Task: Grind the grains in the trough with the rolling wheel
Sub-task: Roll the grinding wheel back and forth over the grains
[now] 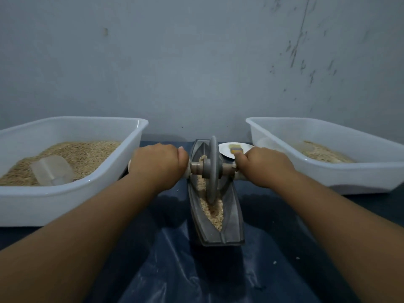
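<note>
A grey boat-shaped trough (231,228) lies lengthwise on the dark table in front of me. Tan grains (215,213) fill its groove. The grey rolling wheel (213,171) stands upright in the groove, about midway along. A pale wooden axle (196,166) runs through its hub to both sides. My left hand (158,166) grips the left end of the axle. My right hand (263,166) grips the right end. Both handle ends are hidden inside my fists.
A white plastic tub (72,193) at the left holds grain and a clear scoop (52,170). Another white tub (358,173) at the right holds a smaller heap. A white plate (225,149) with a small brush sits behind the trough. The wall is close behind.
</note>
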### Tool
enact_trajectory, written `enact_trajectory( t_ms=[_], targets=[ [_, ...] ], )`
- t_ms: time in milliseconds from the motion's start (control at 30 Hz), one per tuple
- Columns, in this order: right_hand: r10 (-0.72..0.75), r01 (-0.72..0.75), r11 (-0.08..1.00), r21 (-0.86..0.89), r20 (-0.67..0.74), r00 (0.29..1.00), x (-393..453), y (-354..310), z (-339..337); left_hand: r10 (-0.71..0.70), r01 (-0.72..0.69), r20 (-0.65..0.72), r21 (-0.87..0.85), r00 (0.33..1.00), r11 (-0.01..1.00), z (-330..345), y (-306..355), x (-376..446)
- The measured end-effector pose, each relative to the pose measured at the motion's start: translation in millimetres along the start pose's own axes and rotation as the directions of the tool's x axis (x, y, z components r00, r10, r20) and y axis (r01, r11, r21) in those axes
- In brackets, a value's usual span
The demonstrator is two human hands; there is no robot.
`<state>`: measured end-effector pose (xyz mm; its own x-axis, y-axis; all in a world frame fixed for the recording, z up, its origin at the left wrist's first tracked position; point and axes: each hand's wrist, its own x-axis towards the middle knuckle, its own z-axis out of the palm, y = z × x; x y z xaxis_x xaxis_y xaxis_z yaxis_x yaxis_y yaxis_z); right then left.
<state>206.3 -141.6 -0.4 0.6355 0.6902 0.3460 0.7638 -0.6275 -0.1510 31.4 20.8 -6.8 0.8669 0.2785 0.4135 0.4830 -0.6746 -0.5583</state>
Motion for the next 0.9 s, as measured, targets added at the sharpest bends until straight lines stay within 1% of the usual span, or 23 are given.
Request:
enact_trajectory(
  t_ms=[33, 133, 200, 267, 333, 500, 567, 667, 767, 900],
  targets=[
    [-0.007, 0.007, 1.000, 0.024, -0.024, 1.000, -6.2, 1.4, 0.5, 0.015, -0.015, -0.012, -0.018, 1.000, 1.000, -2.7, 0.0, -5.3],
    [-0.031, 0.030, 1.000, -0.009, -0.050, 0.998, -20.7, 5.7, -3.8, 0.071, -0.072, -0.069, -0.020, 0.995, 0.997, -8.0, -0.7, -23.4],
    [-0.044, 0.043, 0.997, -0.064, -0.009, 0.999, -24.9, 7.1, -9.9, 0.098, -0.097, -0.109, 0.019, 0.989, 0.995, -10.0, -1.2, -31.5],
    [-0.052, 0.053, 0.994, -0.094, 0.013, 0.999, -27.3, 5.0, -12.9, 0.103, -0.098, -0.121, 0.047, 0.987, 0.994, -9.6, -0.1, -32.9],
    [-0.057, 0.057, 0.993, -0.102, 0.010, 0.998, -25.7, 4.1, -12.0, 0.073, -0.069, -0.097, 0.044, 0.993, 0.997, -6.2, 2.1, -29.2],
    [-0.039, 0.020, 0.991, -0.129, -0.146, 0.989, -3.4, -3.4, -0.5, -0.045, 0.045, -0.038, -0.002, 0.998, 0.999, 13.1, 3.0, -8.5],
    [-0.066, 0.042, 0.989, -0.140, -0.167, 0.984, 11.6, -5.0, 5.1, -0.075, 0.074, -0.049, -0.009, 0.996, 0.997, 24.1, 2.5, 1.0],
    [-0.073, 0.055, 0.993, -0.107, -0.173, 0.982, 38.0, -4.0, 13.7, -0.080, 0.085, -0.075, 0.065, 0.994, 0.994, 35.6, -1.5, 20.1],
    [-0.049, 0.041, 0.998, -0.052, -0.183, 0.982, 59.0, -1.0, 20.6, -0.083, 0.090, -0.066, 0.121, 0.994, 0.989, 41.9, -5.4, 37.2],
    [-0.037, 0.028, 0.999, -0.042, -0.212, 0.977, 61.0, 7.7, 30.5, -0.085, 0.096, -0.084, 0.139, 0.993, 0.986, 39.7, -5.6, 42.7]
  ],
)
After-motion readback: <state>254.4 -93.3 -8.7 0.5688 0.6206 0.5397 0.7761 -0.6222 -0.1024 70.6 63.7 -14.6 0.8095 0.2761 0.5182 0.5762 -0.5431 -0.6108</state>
